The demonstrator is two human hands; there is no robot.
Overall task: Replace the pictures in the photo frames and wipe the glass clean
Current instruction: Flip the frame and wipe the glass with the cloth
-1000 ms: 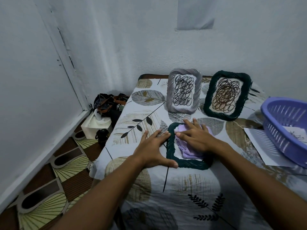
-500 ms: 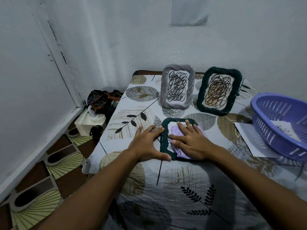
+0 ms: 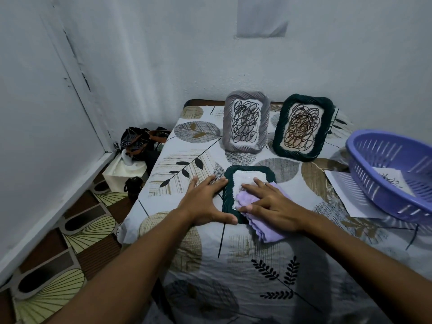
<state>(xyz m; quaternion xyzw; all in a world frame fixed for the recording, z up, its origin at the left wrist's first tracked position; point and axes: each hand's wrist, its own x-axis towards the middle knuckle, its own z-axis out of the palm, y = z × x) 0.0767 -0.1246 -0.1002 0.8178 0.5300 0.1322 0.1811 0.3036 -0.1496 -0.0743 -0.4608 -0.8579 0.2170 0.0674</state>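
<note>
Wiping the glass of the flat frame [image 3: 248, 175] near the table's left edge.
The right hand [image 3: 271, 204] is pressing a purple cloth [image 3: 264, 224] onto it with flat, spread fingers, while the left hand [image 3: 205, 202], fingers straight, is steadying its left rim. The grey frame [image 3: 245, 121] and green frame [image 3: 302, 127] are standing toward the far edge showing scribble pictures, seemingly done; this one appears to be the last.

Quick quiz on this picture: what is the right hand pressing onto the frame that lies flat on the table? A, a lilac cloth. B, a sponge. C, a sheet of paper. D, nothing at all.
A: the right hand lies with straight fingers on a lilac cloth spread over the flat dark green frame, while the left hand steadies that frame's edge.
</note>
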